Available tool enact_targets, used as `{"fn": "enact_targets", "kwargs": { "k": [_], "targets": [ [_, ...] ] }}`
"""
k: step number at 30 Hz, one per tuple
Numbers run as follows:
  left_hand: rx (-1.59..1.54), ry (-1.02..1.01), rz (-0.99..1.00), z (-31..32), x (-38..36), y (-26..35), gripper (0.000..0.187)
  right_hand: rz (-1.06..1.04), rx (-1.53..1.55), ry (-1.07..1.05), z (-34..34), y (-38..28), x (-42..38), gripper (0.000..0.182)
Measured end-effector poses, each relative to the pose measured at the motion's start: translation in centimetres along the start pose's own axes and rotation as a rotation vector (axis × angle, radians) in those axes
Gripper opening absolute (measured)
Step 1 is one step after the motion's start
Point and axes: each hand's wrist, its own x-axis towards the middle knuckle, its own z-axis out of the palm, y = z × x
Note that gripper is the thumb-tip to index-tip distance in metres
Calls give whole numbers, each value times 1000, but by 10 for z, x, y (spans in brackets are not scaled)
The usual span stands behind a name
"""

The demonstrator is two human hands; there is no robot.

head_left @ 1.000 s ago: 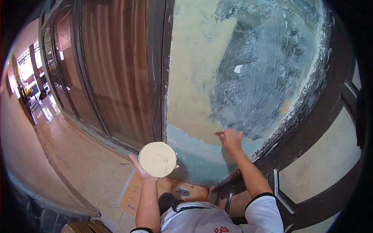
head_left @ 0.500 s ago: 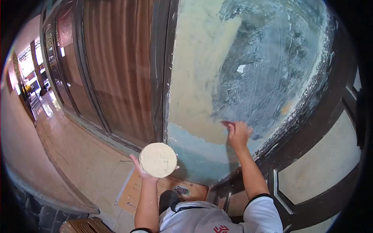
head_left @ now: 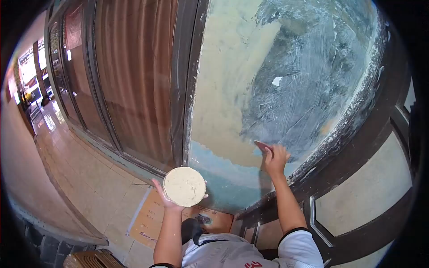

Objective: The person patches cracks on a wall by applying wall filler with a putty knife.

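My left hand [head_left: 168, 202] holds a round tub of cream-coloured putty [head_left: 184, 186] from below, its fingers spread around the rim. The putty's surface is nearly level, with small marks in it. My right hand [head_left: 278, 161] is closed on a thin reddish-brown scraper [head_left: 263, 146], whose edge lies at the wall. Around that edge, the wall [head_left: 292, 98] has a dark grey, smeared patch on the right. A beige coat [head_left: 223, 94] covers the left part, and a pale blue-green band [head_left: 228, 181] runs below it.
A dark-framed window with brown curtains [head_left: 134, 80] stands left of the wall. On the right is a dark panelled door [head_left: 362, 183]. Printed cardboard [head_left: 147, 221] lies on the tiled floor [head_left: 105, 192]. A brown slatted object [head_left: 96, 259] is at the bottom left.
My right hand has turned slightly, and more of the scraper shows. The tub appears slightly lower and to the right. The whole view has shifted a little.
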Motion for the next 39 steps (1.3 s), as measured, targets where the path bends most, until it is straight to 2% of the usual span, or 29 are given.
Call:
{"fn": "enact_targets", "kwargs": {
  "k": [1,3,4,6,7,9,10,13,15,16,17,18,19,21,22,23,25,26,28,30,33,34,36,37,39],
  "targets": [
    [-6,31,4,2,1,-1,122,0,1,1,7,3,-10,13],
    [-12,62,8,6,1,-2,122,-122,-107,-154,34,12,-51,12],
    [-2,34,-5,8,0,-3,122,-119,-108,-154,44,17,-66,12],
    [-16,-17,-21,8,0,-4,122,-239,-127,-294,60,25,-80,13],
    [-12,-21,-17,9,1,-3,122,-241,-123,-289,54,21,-65,13],
    [-47,-47,-22,8,-3,-2,121,-82,-140,-97,32,17,-26,14],
    [67,23,26,-2,-3,-2,122,-78,-139,-102,15,9,-11,14],
    [-5,1,3,3,-4,-3,122,-22,-42,-27,-7,-4,2,14],
    [41,3,7,0,-3,-3,122,-150,26,-210,13,-3,-28,13],
    [84,11,11,-1,-3,-3,122,-150,28,-209,28,-3,-47,13],
    [85,12,10,0,-5,-3,122,-183,48,-295,44,-2,-68,13],
    [72,-8,-6,2,-6,-2,122,-216,68,-379,48,-7,-74,14],
    [61,-28,-22,3,-6,0,122,-216,70,-376,49,-4,-70,14],
    [54,-31,-17,4,-6,3,122,-267,-54,-225,47,2,-44,14],
    [39,-27,-15,3,-7,2,122,-149,11,-83,23,-15,-17,14],
    [36,-23,-18,3,-8,1,122,-147,8,-88,9,-19,-2,14],
    [-149,34,8,4,-6,-1,122,-80,76,80,-7,-21,15,12],
    [-96,-1,-10,3,-5,-1,122,-152,172,50,-8,-20,11,14],
    [-32,-26,-13,-1,-2,1,122,-173,168,-177,3,-27,-18,18],
    [26,-96,-24,2,0,5,122,-254,141,-324,57,-12,-71,19],
    [-2,-105,-19,19,-1,15,123,-264,75,-376,70,-4,-76,21],
    [33,-100,7,22,-3,19,123,-262,66,-220,63,-5,-53,20],
    [24,-101,17,20,-6,25,124,-80,13,-108,10,-29,2,18],
    [17,-110,31,19,-7,27,124,-77,10,-116,-2,-31,12,18],
    [22,-132,31,19,-5,28,124,-69,206,127,-13,-32,23,16]
  ]
}}
